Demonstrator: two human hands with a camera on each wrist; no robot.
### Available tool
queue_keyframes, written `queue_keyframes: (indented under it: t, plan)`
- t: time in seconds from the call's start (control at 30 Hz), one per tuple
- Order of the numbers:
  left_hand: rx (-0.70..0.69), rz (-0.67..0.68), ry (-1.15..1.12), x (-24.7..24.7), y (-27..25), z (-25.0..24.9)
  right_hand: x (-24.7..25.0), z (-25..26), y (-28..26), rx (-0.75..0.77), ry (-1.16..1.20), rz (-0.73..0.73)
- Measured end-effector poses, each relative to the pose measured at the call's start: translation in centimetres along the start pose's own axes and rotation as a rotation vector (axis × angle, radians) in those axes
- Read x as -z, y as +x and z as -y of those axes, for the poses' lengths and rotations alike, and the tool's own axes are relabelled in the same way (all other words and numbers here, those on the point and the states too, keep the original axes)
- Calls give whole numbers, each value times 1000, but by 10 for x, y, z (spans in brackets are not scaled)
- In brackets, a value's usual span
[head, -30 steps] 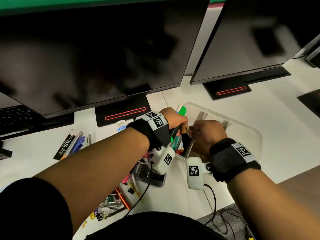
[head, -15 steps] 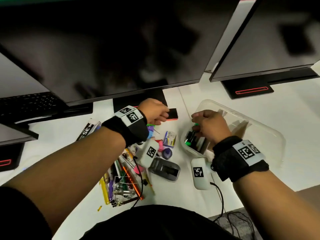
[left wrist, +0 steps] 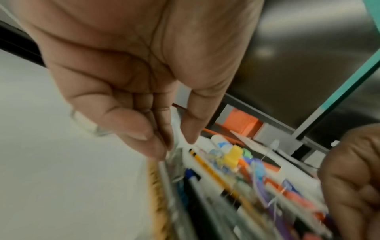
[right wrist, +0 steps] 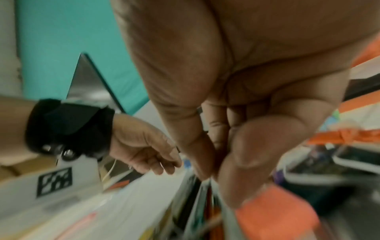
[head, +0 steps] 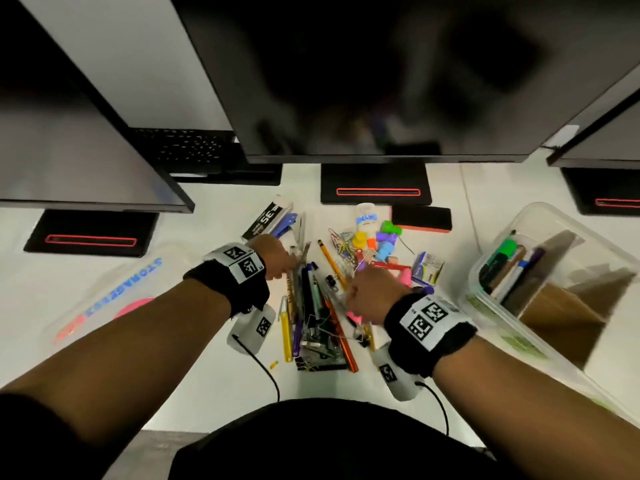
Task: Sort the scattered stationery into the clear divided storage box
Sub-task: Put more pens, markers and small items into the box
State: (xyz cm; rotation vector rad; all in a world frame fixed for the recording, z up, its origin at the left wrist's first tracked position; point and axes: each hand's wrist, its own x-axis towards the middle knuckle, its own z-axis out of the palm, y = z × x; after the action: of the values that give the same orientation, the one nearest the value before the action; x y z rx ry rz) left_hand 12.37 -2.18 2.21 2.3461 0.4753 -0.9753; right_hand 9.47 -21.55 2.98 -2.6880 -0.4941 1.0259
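Note:
Scattered stationery (head: 322, 306) lies heaped mid-desk: pens, pencils, clips, small colourful bits. The clear divided box (head: 540, 327) stands at the right, with markers (head: 502, 265) in its far-left compartment. My left hand (head: 280, 259) hangs over the pile's left edge. In the left wrist view its fingers (left wrist: 156, 146) point straight down onto the pencils (left wrist: 158, 186), thumb apart, holding nothing. My right hand (head: 363, 289) hovers over the pile's right side. In the blurred right wrist view the right hand (right wrist: 209, 176) brings thumb and fingers together just above the pens; whether they grip one is unclear.
A black eraser with an orange base (head: 420, 218) lies by the middle monitor stand (head: 375, 183). A staple box (head: 429, 268) sits between pile and box. The box's lid (head: 104, 299) lies at the left. Monitors overhang the desk's back.
Both hands left the box and came left to the pile. The left hand put down the black eraser it held. The view swung left.

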Motion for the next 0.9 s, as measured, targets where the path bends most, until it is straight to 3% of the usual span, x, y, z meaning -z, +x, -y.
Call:
queue_keyframes:
  t: [0.17, 0.33, 0.57, 0.9]
  plan:
    - [77, 9, 167, -22, 10, 28, -36, 11, -3, -28, -119, 67]
    - [-33, -101, 332, -34, 12, 24, -41, 16, -4, 2, -192, 57]
    - [-52, -143, 235, -40, 15, 17, -53, 11, -7, 86, -282, 1]
    - [-30, -122, 188, -44, 25, 22, -36, -3, -8, -67, -53, -67]
